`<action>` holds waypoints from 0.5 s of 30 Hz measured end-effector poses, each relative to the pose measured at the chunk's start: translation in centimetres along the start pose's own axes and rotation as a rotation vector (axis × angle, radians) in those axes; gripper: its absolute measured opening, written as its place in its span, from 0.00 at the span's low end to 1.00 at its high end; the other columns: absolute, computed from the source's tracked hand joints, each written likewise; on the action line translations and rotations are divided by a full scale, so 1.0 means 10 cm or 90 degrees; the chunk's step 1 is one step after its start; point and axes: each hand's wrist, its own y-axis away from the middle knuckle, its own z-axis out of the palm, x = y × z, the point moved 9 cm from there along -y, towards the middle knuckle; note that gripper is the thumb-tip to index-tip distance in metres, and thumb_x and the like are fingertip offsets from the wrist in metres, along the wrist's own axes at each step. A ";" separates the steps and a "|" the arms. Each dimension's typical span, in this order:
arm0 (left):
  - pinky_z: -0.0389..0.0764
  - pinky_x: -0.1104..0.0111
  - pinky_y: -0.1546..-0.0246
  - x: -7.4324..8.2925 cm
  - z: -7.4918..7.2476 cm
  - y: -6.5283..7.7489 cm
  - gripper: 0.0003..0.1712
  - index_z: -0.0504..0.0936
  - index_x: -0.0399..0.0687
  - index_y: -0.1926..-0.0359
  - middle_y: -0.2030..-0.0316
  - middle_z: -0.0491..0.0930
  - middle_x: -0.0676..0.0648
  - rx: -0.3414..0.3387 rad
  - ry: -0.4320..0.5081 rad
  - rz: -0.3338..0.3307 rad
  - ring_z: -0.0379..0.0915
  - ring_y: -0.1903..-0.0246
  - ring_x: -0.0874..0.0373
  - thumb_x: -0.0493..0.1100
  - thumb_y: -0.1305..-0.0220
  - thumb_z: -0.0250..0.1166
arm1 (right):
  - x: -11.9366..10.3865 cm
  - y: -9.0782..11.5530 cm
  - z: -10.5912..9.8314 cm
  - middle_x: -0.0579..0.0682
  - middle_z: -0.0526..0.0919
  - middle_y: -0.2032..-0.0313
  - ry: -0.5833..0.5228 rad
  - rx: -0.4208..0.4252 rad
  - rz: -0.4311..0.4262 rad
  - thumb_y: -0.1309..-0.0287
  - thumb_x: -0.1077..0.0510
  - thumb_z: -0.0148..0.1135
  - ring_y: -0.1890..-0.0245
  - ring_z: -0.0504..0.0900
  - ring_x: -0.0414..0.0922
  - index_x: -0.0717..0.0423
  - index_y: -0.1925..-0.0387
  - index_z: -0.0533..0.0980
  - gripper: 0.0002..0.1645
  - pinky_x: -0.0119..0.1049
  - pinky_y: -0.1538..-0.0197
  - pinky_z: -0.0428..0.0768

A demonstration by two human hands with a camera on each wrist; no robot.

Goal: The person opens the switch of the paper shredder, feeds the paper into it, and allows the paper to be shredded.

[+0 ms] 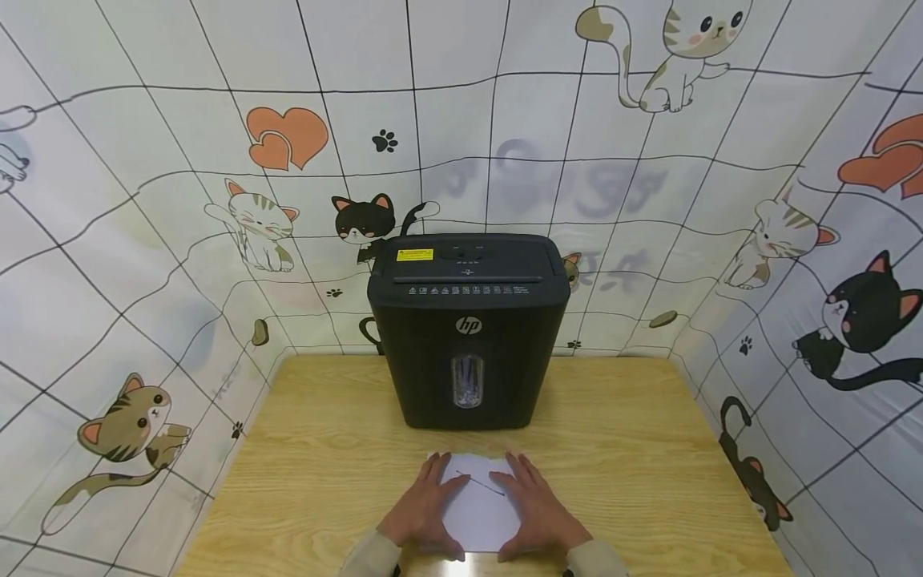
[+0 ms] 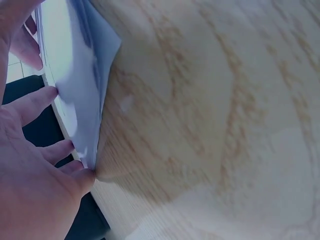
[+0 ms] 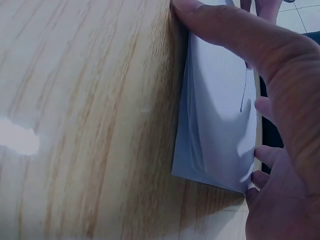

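Observation:
Low in the head view, several white paper sheets (image 1: 479, 513) lie stacked on the wooden table, a short dark line marked across the top one. My left hand (image 1: 429, 505) holds the stack's left side, fingers at the far edge and thumb near the front edge. On the opposite side my right hand (image 1: 537, 513) grips the stack the same way. In the right wrist view, the sheets (image 3: 220, 110) show slightly separated layers, with the thumb across the near edge and the fingertips at the far one. The paper (image 2: 75, 90) appears edge-on and slightly raised in the left wrist view.
Behind the hands, a black HP paper shredder (image 1: 497, 369) stands on the wooden table (image 1: 627, 449), its feed slot on top and a small window in front showing shreds. A cat-patterned, grid-lined white cloth (image 1: 447, 120) encloses the back and sides.

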 end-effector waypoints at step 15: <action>0.65 0.39 0.30 -0.05 -0.07 -0.02 0.09 0.92 0.60 0.64 0.26 0.64 0.33 -0.007 0.160 -0.001 0.52 0.25 0.30 0.56 0.42 0.75 | -0.02 0.02 -0.08 0.61 0.58 0.21 -0.072 -0.040 0.015 0.46 0.41 0.74 0.21 0.50 0.67 0.46 0.45 0.83 0.28 0.72 0.28 0.57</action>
